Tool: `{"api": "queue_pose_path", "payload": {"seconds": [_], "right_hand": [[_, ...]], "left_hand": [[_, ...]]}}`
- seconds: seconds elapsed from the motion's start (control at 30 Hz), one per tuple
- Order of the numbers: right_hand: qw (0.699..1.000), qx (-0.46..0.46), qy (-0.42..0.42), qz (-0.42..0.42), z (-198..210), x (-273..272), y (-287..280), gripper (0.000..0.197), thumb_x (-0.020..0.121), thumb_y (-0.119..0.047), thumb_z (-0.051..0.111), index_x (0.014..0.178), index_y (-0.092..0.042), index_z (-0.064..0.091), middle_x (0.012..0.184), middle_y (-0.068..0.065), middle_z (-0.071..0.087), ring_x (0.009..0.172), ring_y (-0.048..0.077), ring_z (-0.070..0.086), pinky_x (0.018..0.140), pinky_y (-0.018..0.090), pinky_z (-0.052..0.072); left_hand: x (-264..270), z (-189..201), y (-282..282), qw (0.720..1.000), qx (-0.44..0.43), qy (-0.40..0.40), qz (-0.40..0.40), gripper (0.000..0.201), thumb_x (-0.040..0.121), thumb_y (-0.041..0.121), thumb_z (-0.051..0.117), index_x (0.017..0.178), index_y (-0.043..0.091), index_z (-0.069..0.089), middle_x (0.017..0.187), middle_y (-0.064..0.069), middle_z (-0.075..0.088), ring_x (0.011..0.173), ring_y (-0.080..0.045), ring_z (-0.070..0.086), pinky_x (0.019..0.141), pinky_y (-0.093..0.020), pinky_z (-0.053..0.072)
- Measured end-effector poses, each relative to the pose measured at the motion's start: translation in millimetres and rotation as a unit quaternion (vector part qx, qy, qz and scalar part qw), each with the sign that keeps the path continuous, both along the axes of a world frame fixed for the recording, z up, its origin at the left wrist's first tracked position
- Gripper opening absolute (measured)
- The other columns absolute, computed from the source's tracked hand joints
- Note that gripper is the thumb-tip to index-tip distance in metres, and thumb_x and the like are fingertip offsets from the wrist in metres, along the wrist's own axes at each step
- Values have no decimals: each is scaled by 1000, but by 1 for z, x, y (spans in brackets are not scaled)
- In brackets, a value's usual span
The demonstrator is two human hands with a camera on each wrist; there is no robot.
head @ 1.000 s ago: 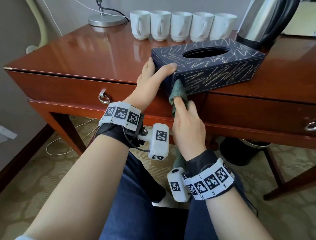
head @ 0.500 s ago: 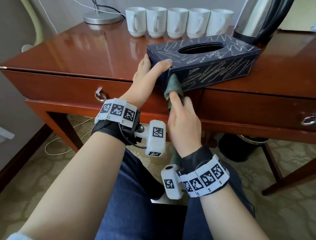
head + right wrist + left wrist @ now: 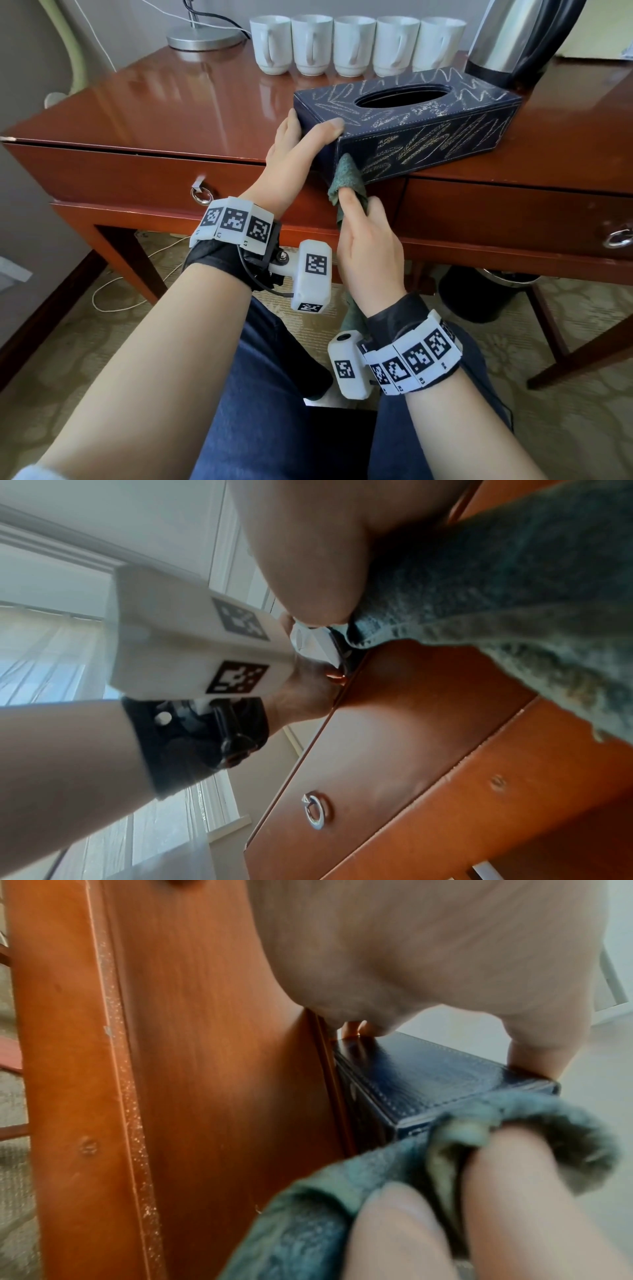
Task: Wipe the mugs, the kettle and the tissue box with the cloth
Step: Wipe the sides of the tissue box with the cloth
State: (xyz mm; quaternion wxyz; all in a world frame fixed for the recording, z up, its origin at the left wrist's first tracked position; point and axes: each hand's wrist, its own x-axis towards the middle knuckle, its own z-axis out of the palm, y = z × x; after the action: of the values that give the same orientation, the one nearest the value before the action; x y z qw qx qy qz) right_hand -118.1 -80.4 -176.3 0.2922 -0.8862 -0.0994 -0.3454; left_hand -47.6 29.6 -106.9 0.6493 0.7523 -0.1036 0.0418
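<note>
Behind tissue box (image 3: pixel 411 126): five white mugs (image 3: pixel 356 44), steel kettle (image 3: pixel 513 37), lamp base (image 3: pixel 205 37).
Left hand (image 3: pixel 294 161): fingers grasping the box end.
Right hand (image 3: pixel 370 246): fingers gripping green cloth (image 3: pixel 346 174).

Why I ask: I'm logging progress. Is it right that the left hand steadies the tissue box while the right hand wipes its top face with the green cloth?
Not quite. The left hand does steady the tissue box, but the right hand presses the green cloth against its near side face, not the top. The head view shows it.
</note>
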Motion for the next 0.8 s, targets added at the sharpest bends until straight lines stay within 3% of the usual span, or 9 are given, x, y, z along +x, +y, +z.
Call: {"api": "queue_pose_path", "payload": {"seconds": [0.07,0.17,0.27,0.33,0.37,0.47,0.57,0.7,0.8], "right_hand": [[1000,-6,-12,7,4,2,-1,43,87,-12,34,124,-13,54,88,15,49,60,17,30,50,27,26],[1000,-16,-20,12,5,4,-5,42,87,-11,35,123,-12,55,90,14,50,62,16,30,50,25,26],[999,-47,-8,6,-7,2,-7,39,85,-9,39,119,-15,56,85,13,48,58,17,27,48,25,23],[999,-49,9,-9,-18,1,-9,37,84,-7,41,117,-17,55,83,12,47,56,18,27,48,25,23],[999,-38,17,-19,-22,1,-10,37,84,-8,40,117,-17,54,83,12,48,55,20,28,49,25,24],[999,18,28,-32,-18,3,-14,37,89,-7,37,121,-13,54,87,15,50,54,30,43,51,28,28],[1000,26,13,-7,-9,7,-12,36,92,-9,36,124,-13,51,90,16,50,57,26,39,51,28,29],[1000,-18,1,7,-14,5,-6,35,86,-12,34,118,-22,44,87,14,48,58,19,27,49,26,24],[999,-38,16,-2,-29,1,-10,36,82,-12,31,114,-22,46,84,12,47,55,19,25,47,25,23]], "left_hand": [[-1,1,0,1000,10,5,-3,83,62,74,61,136,40,48,148,12,41,141,-16,31,118,-47,22],[-6,7,1,1000,12,17,-9,45,61,70,59,102,55,50,139,17,41,137,-11,32,118,-45,21],[-7,5,2,1000,12,19,-10,35,60,69,56,88,54,42,128,21,34,131,-7,28,119,-43,18],[-9,7,1,1000,5,18,-14,41,60,70,57,95,56,42,133,21,31,134,-8,26,119,-43,16],[-9,7,1,1000,6,13,-15,52,60,73,59,107,56,45,140,21,32,139,-10,26,120,-44,16],[-5,3,0,1000,17,-1,-10,99,58,77,61,145,36,37,155,13,29,146,-16,22,120,-47,16],[-5,4,0,1000,13,5,-6,90,58,71,56,139,40,33,145,14,31,144,-14,22,120,-45,15],[-10,8,0,1000,10,24,-3,54,57,70,56,107,55,42,138,20,34,136,-8,27,120,-44,16],[-9,6,-3,1000,4,11,-1,72,57,72,57,123,47,41,147,20,30,140,-9,24,120,-42,15]]}}
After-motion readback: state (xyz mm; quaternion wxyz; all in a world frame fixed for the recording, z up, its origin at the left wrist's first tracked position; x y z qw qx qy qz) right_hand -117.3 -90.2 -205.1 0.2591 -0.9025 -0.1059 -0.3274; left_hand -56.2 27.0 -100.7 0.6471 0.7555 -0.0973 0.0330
